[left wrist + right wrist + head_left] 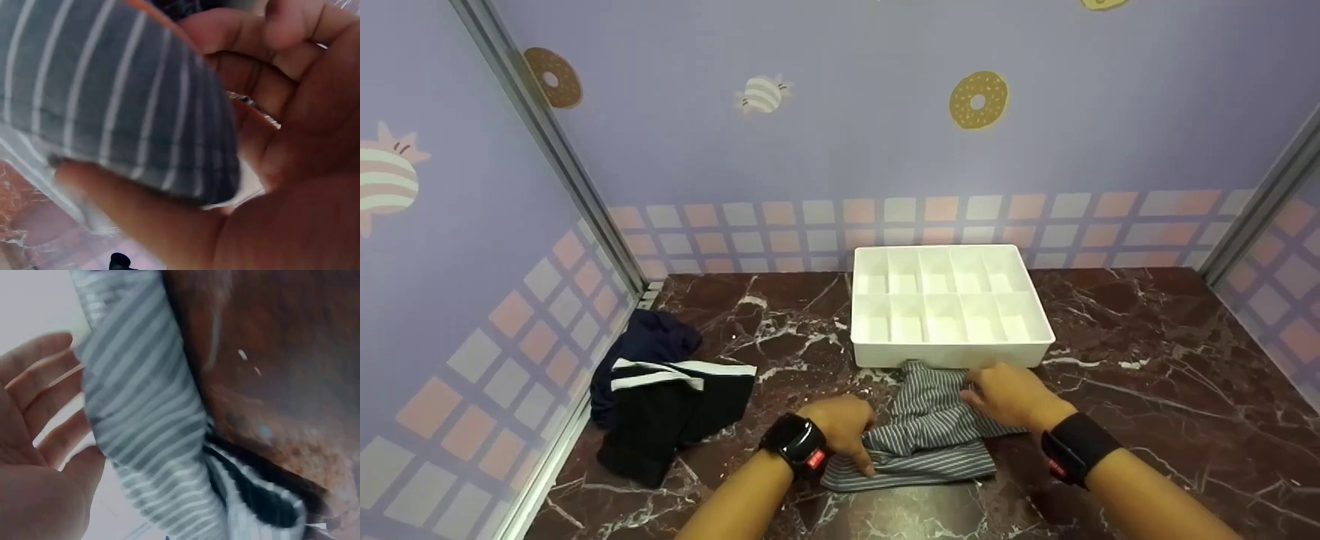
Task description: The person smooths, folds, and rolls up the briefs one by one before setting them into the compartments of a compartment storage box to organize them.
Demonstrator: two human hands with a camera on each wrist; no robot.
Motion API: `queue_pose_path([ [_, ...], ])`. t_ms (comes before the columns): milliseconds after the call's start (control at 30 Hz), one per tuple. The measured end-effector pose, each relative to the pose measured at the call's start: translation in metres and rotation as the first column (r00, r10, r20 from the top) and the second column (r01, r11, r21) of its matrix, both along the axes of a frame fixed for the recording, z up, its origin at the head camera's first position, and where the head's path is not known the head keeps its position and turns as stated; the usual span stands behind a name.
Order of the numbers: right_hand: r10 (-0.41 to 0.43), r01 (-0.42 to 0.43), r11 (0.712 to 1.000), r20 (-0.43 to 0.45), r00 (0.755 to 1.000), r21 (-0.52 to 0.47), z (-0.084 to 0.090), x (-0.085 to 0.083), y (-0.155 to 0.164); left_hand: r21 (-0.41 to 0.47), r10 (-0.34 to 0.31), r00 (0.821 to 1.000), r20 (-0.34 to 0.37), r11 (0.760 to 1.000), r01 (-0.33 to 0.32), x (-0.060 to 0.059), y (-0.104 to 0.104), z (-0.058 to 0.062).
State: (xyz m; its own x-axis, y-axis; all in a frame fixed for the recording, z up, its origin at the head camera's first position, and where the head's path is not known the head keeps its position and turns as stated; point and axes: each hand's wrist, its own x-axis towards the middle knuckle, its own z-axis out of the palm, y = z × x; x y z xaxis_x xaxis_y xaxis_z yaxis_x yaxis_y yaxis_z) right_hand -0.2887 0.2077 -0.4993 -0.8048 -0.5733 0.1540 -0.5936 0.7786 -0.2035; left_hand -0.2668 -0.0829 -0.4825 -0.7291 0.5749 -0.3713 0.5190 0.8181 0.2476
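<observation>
Pinching one striped garment (926,431), the left hand (840,426) grips it; the right hand (1011,394) presses flat.

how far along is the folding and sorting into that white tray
Early on. Nothing looks done: every compartment of the white divided tray that can be seen is empty. In hand: the grey striped garment lies in front of the tray, the left hand gripping its left side, the right hand resting on its upper right. Left: the dark garments with white stripes sit untouched in a heap at the left.

Lilac doughnut-print walls (840,135), checked lower band, dark marble countertop (1147,360)
</observation>
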Motion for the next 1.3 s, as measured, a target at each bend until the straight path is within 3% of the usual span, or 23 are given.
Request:
queue_pose_path([
  [133, 0.045, -0.046, 0.999, 0.108, 0.993, 0.005, -0.002, 0.003, 0.004, 0.01, 0.01, 1.0, -0.007, 1.0, -0.01, 0.001, -0.007, 0.001],
  [267, 0.08, -0.081, 0.997, 0.162, 0.984, -0.001, 0.001, 0.008, 0.014, 0.014, 0.036, 0.999, 0.007, 0.999, -0.036, 0.002, -0.016, 0.004],
  [367, 0.072, -0.079, 0.996, 0.197, 0.978, 0.031, 0.006, 0.012, 0.018, 0.024, 0.032, 0.998, 0.045, 0.999, -0.033, 0.005, -0.017, 0.008],
  [533, -0.003, -0.022, 0.995, 0.259, 0.966, 0.095, 0.016, 0.016, 0.018, 0.09, -0.039, 0.992, 0.119, 0.996, 0.028, 0.007, -0.012, 0.015],
  [733, 0.035, -0.057, 0.996, 0.304, 0.952, 0.062, 0.021, 0.016, 0.025, 0.073, 0.029, 0.991, 0.133, 0.997, -0.039, 0.0, -0.025, 0.022],
  [867, 0.057, -0.087, 0.995, 0.405, 0.912, 0.055, 0.021, 0.016, 0.033, 0.093, 0.039, 0.99, 0.139, 0.994, -0.052, -0.006, -0.037, 0.019],
  [967, 0.023, -0.064, 0.995, 0.468, 0.883, 0.072, 0.02, 0.017, 0.035, 0.125, 0.052, 0.989, 0.14, 0.99, -0.07, -0.012, -0.044, 0.015],
  [1033, -0.004, -0.039, 0.996, 0.469, 0.883, 0.081, 0.019, 0.015, 0.036, 0.16, 0.075, 0.99, 0.118, 0.983, -0.093, -0.017, -0.048, 0.012],
  [1100, -0.044, 0.008, 0.996, 0.421, 0.906, 0.087, 0.017, 0.013, 0.036, 0.22, 0.132, 0.99, 0.06, 0.965, -0.142, -0.022, -0.05, 0.008],
  [1167, -0.117, 0.094, 0.992, 0.338, 0.934, 0.084, 0.015, 0.01, 0.036, 0.299, 0.229, 0.973, -0.031, 0.931, -0.21, -0.026, -0.051, 0.004],
  [1200, -0.163, 0.147, 0.986, 0.28, 0.946, 0.077, 0.013, 0.008, 0.036, 0.341, 0.292, 0.953, -0.081, 0.907, -0.248, -0.028, -0.051, 0.001],
  [1233, -0.214, 0.205, 0.977, 0.224, 0.951, 0.064, 0.012, 0.006, 0.035, 0.379, 0.354, 0.925, -0.141, 0.882, -0.28, -0.029, -0.05, -0.001],
  [1300, -0.322, 0.323, 0.946, 0.149, 0.935, 0.016, 0.01, 0.003, 0.033, 0.438, 0.47, 0.848, -0.247, 0.835, -0.335, -0.029, -0.044, -0.005],
])
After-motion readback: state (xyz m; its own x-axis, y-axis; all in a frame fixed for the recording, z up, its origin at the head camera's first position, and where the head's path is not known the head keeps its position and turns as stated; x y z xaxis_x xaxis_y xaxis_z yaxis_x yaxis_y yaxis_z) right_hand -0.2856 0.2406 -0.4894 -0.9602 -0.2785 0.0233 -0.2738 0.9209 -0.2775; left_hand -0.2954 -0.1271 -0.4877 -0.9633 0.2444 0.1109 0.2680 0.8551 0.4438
